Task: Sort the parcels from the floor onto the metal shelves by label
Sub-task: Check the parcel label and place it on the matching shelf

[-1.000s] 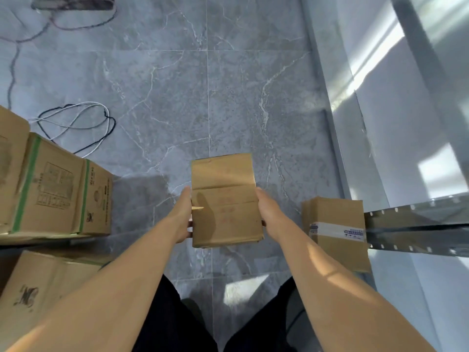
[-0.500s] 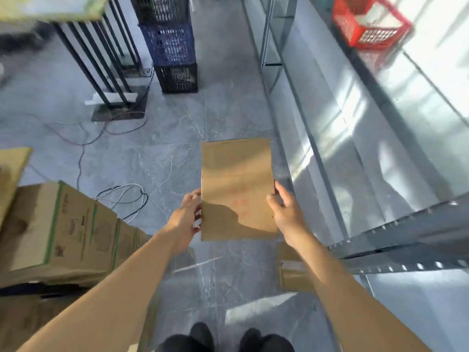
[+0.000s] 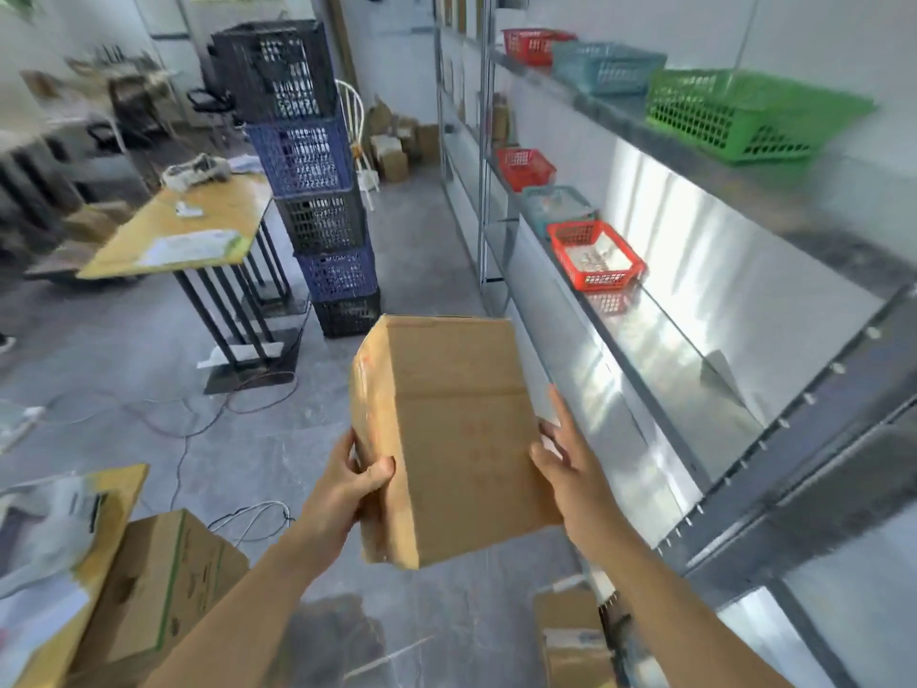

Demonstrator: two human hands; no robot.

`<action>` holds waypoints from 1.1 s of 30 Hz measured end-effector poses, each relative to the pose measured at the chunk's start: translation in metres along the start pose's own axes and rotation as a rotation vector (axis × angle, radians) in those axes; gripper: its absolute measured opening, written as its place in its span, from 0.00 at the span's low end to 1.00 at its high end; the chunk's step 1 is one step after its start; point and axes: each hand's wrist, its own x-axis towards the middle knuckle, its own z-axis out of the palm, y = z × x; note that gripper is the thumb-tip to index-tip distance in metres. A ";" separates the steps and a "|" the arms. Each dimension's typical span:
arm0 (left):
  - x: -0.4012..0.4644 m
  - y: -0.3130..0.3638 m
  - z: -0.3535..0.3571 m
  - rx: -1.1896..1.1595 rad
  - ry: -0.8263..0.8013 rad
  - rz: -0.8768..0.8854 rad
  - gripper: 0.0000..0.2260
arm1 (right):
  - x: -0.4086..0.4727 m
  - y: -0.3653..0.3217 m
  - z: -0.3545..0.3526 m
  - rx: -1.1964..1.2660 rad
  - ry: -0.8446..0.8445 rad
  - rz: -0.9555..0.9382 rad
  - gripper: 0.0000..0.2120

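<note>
Now my left hand (image 3: 350, 489) and right hand (image 3: 563, 464) grasp the box (image 3: 446, 439) by its sides; it seems stiff and light.

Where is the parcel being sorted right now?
The parcel is centre frame in the head view, held off the floor between the left hand and right hand, just left of the metal shelves.
</note>
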 end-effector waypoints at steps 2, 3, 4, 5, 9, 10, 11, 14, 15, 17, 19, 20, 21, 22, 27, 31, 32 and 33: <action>-0.011 0.020 -0.008 0.060 -0.054 0.049 0.45 | -0.012 -0.022 0.001 -0.044 -0.020 -0.028 0.28; -0.017 0.027 -0.011 0.033 -0.077 0.069 0.48 | -0.019 -0.032 0.003 -0.112 -0.053 -0.052 0.24; -0.023 0.034 -0.012 -0.012 -0.102 0.079 0.47 | -0.024 -0.037 0.008 -0.166 -0.092 -0.056 0.19; -0.030 0.040 -0.011 -0.059 -0.124 0.076 0.41 | -0.031 -0.045 0.013 -0.205 -0.136 -0.063 0.19; -0.053 0.049 -0.011 -0.044 -0.188 0.004 0.20 | -0.052 -0.054 0.032 0.000 -0.281 0.008 0.36; -0.056 0.047 -0.016 -0.010 -0.204 0.003 0.19 | -0.055 -0.057 0.033 0.071 -0.297 0.036 0.38; -0.058 0.048 -0.021 0.016 -0.228 0.011 0.19 | -0.059 -0.060 0.034 0.112 -0.307 0.047 0.38; -0.066 0.054 -0.029 0.099 -0.311 0.045 0.21 | -0.065 -0.060 0.038 0.253 -0.265 0.064 0.31; -0.068 0.055 -0.031 0.148 -0.321 0.096 0.21 | -0.070 -0.060 0.040 0.324 -0.236 0.064 0.30; -0.070 0.051 -0.035 0.196 -0.269 0.203 0.25 | -0.079 -0.049 0.041 0.465 -0.158 0.055 0.35; -0.069 0.044 -0.047 0.223 -0.216 0.218 0.47 | -0.093 -0.038 0.045 0.553 -0.128 0.063 0.47; -0.070 0.040 -0.054 0.221 -0.216 0.174 0.58 | -0.098 -0.031 0.047 0.570 -0.140 0.051 0.48; -0.072 0.037 -0.060 0.197 -0.225 0.126 0.61 | -0.102 -0.028 0.050 0.570 -0.141 0.037 0.46; -0.075 0.034 -0.065 0.157 -0.259 0.082 0.59 | -0.103 -0.025 0.053 0.561 -0.130 0.025 0.43; -0.089 0.031 -0.081 -0.136 -0.412 -0.134 0.34 | -0.090 -0.041 0.055 0.094 -0.030 -0.136 0.28; -0.088 0.041 -0.072 -0.092 -0.381 0.003 0.30 | -0.078 -0.061 0.050 -0.173 -0.044 -0.199 0.25; -0.086 0.043 -0.070 -0.067 -0.378 0.029 0.30 | -0.076 -0.066 0.050 -0.126 -0.055 -0.208 0.28; -0.087 0.046 -0.068 -0.056 -0.370 0.039 0.32 | -0.075 -0.069 0.049 -0.054 -0.075 -0.207 0.32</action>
